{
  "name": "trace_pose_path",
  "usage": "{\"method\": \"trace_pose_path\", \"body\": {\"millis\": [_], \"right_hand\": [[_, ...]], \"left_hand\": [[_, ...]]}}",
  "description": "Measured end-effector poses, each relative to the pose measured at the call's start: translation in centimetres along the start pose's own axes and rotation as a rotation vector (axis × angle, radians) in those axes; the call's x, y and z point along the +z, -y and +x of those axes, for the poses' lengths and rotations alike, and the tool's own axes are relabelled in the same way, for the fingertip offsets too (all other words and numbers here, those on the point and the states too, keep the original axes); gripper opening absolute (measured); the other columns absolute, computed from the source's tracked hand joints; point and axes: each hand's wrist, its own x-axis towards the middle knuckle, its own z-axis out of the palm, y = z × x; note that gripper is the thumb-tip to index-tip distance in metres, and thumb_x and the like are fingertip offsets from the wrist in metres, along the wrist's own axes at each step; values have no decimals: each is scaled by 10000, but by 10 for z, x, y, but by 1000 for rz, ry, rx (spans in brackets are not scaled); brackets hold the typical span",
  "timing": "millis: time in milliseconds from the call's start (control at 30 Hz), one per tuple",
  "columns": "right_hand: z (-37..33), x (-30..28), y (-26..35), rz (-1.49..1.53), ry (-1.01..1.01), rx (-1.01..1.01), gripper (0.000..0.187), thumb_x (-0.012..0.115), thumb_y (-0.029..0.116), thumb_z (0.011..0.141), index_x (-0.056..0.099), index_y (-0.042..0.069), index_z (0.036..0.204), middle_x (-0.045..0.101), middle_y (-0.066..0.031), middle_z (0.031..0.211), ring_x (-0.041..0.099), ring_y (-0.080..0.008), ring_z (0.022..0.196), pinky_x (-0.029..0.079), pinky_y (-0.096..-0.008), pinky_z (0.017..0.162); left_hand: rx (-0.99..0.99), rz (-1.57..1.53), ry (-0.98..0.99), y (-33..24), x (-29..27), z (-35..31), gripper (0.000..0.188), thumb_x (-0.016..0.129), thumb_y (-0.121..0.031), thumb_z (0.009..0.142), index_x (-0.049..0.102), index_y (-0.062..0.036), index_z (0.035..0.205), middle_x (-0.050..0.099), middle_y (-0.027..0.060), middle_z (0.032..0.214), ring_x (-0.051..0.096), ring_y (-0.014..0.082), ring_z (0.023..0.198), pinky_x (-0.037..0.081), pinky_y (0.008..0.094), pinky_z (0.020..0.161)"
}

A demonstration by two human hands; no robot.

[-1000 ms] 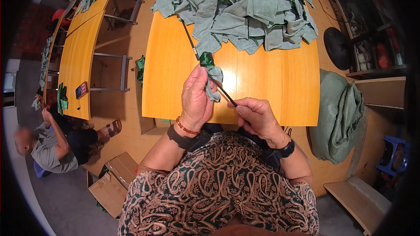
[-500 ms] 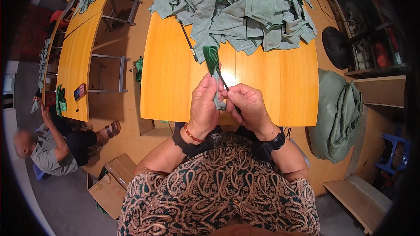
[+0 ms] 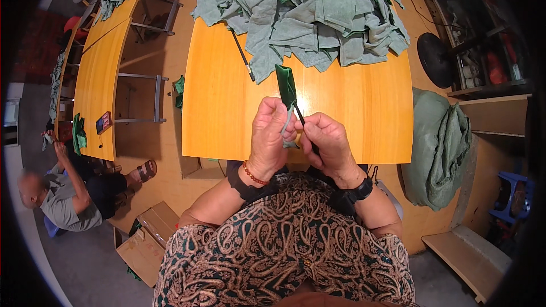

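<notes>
Over the near part of the table, my left hand [image 3: 269, 136] pinches a small fabric piece [image 3: 287, 84], its shiny dark green side showing above my fingers and its pale grey-green side below. My right hand [image 3: 328, 139] is closed round a thin black stick [image 3: 300, 115], whose far end reaches into the green part of the fabric. The fingertips of both hands nearly meet. A second thin dark stick [image 3: 243, 55] lies on the table beside a big heap of similar grey-green fabric pieces [image 3: 307, 17].
The yellow wooden table [image 3: 227, 119] spans the middle. At right are a large green sack [image 3: 435, 148] and a black round object [image 3: 435, 59]. Left stand another long table [image 3: 94, 102], a cardboard box [image 3: 147, 244] and a seated person [image 3: 74, 193] handling fabric.
The green fabric has shifted slightly right and stands more upright, with more of its shiny side showing. Both hands stay close together with the stick in the fabric.
</notes>
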Motion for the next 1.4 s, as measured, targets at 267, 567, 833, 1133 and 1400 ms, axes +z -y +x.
{"method": "trace_pose_path", "body": {"millis": [267,567,833,1133,1400], "right_hand": [[-4,-6,6,-114,76,35,207,540,198,1003,633,21,1055,595,-37,632,408,-59,373,301,-203,343],[-17,-3,20,-282,58,107,200,508,165,1026,643,31,1086,605,-27,627,439,-42,393,319,-181,354],[-19,-5,14,-207,68,110,214,513,189,1030,648,34,1085,596,-16,632,405,-34,391,298,-179,356],[-25,-7,19,-214,74,155,192,516,158,1027,644,34,1098,605,-26,637,428,-37,396,320,-176,359],[-33,-14,14,-122,72,122,187,522,163,1027,645,39,1094,594,-26,635,412,-37,398,304,-178,359]], "left_hand": [[18,-54,56,-37,2,18,173,542,-251,1023,555,-82,1058,627,39,1041,585,132,960,485,301,849],[183,2,55,-20,-11,25,133,579,-217,1008,555,-89,982,633,0,903,586,86,804,491,245,762],[156,21,1,-32,7,21,143,566,-225,1014,547,-84,994,632,16,905,591,93,804,496,244,759],[161,-11,101,-22,-8,25,127,607,-179,989,513,-100,959,626,4,883,596,86,744,506,224,669],[158,-35,115,-24,-6,28,145,618,-175,982,500,-100,945,610,11,841,565,88,684,486,225,631]]}}
